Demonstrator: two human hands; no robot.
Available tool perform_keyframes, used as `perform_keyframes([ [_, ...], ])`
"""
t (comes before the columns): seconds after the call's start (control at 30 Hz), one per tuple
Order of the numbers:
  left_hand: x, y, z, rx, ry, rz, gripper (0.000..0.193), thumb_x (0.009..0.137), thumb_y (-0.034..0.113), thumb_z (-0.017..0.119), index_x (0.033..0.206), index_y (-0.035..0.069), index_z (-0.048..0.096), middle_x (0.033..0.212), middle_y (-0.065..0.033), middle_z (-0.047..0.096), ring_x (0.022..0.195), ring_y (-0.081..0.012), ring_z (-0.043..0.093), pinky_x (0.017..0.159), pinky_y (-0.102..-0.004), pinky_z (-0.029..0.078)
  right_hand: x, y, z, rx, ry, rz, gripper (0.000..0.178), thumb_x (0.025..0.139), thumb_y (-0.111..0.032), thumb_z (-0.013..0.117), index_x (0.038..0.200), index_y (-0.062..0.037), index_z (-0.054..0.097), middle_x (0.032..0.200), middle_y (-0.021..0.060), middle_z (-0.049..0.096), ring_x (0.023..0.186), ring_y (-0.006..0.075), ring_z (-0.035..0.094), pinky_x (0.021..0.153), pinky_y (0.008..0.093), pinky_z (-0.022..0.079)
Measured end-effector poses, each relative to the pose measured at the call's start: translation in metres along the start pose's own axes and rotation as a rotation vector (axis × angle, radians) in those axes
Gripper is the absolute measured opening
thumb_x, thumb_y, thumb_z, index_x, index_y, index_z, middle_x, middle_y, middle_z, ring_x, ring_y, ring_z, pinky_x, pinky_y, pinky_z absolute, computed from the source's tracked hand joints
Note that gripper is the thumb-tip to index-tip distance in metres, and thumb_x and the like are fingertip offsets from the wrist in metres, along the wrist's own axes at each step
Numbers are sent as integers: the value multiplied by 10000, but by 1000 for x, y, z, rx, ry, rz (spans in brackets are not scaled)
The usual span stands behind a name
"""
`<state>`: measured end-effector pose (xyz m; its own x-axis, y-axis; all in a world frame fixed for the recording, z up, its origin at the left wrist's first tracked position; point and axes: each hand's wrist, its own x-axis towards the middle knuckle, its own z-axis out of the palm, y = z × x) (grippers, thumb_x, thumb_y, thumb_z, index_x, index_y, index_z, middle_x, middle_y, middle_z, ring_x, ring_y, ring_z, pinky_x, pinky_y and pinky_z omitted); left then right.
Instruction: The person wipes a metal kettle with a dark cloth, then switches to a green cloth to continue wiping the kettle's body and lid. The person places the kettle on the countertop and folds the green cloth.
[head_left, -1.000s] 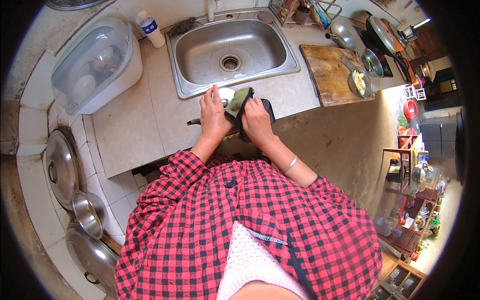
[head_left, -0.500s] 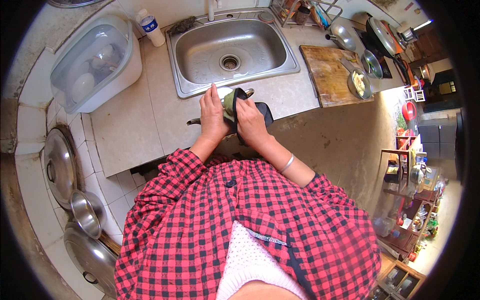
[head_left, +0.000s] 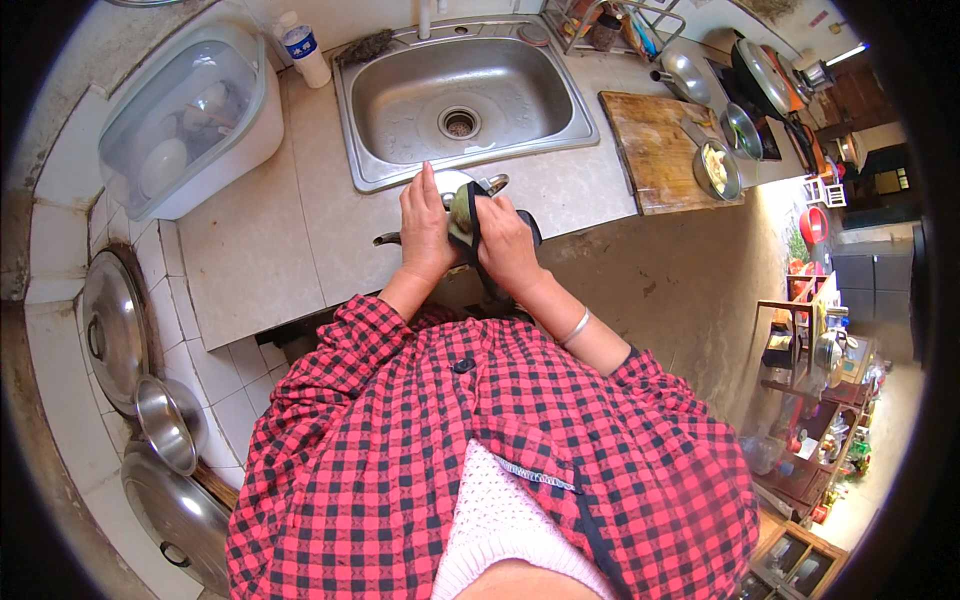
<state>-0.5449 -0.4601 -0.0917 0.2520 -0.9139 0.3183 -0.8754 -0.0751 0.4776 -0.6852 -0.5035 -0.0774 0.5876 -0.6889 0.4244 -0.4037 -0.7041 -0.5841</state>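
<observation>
At the counter's front edge, below the sink, my left hand [head_left: 426,225] lies with its fingers stretched out and close together, its palm side against a shiny metal vessel [head_left: 452,182]. A dark, curved spout or handle sticks out left of that hand, and a curved metal piece shows at the upper right. My right hand [head_left: 505,242] is closed on a green and black cloth [head_left: 463,210], pressed against the vessel. Both hands cover most of the vessel, so its exact kind cannot be made out. A dark flap hangs beside my right hand.
Beyond my hands is a steel sink [head_left: 365,182]. To its left stand a lidded plastic bin [head_left: 235,165] and a bottle [head_left: 303,50]. A wooden cutting board [head_left: 640,130] bears a knife and a bowl [head_left: 718,170] of pale food. Metal lids [head_left: 120,330] lean at the left wall.
My right hand and the cloth have shifted slightly, and more of the curved metal piece shows. The left hand stays almost in place.
</observation>
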Motion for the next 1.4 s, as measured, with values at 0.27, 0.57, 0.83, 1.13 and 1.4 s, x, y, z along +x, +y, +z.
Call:
perform_keyframes([
  [0.27, 2, -13, 11, 112, 62, 44, 977, 656, 42, 724, 1466, -52, 185, 1353, -251, 399, 1214, -415, 409, 1055, -446, 351, -16, -8, 5, 16, 5, 5, 301, 722, 53, 532, 1020, 24, 513, 974, 167, 592, 888, 363, 530, 761, 429, 485],
  [0.57, 1, -18, -8, -198, -119, 17, 1271, 507, 215, 870, 1494, -26, 106, 1383, -243, 373, 1255, -419, 384, 1073, -450, 350, -8, 6, -11, 406, 145, 195, 166, 810, -25, 607, 969, 26, 600, 862, 158, 575, 799, 348, 594, 732, 356, 490],
  [0.83, -1, -27, -6, -226, -56, 41, 1167, 582, 131, 817, 1501, -17, 115, 1351, -248, 417, 1216, -422, 425, 1055, -450, 362, 11, -8, 7, 32, -51, 143, 236, 748, -134, 715, 911, -24, 585, 937, 130, 539, 839, 342, 609, 664, 425, 506],
  [1.13, -1, -34, -11, -265, -82, 27, 1067, 675, 53, 743, 1513, 7, 85, 1418, -264, 355, 1312, -411, 360, 1103, -430, 311, -13, -21, -9, 180, -133, 99, 179, 762, -107, 675, 908, -22, 613, 959, 125, 565, 835, 330, 614, 706, 405, 510],
  [1.4, -6, -51, -2, -548, -62, -3, 1146, 669, 115, 808, 1536, 92, 57, 1387, -201, 451, 1284, -370, 436, 1090, -420, 337, 34, -44, 14, -207, -274, 39, 150, 790, -106, 605, 867, 22, 591, 912, 156, 558, 789, 311, 650, 624, 423, 548],
])
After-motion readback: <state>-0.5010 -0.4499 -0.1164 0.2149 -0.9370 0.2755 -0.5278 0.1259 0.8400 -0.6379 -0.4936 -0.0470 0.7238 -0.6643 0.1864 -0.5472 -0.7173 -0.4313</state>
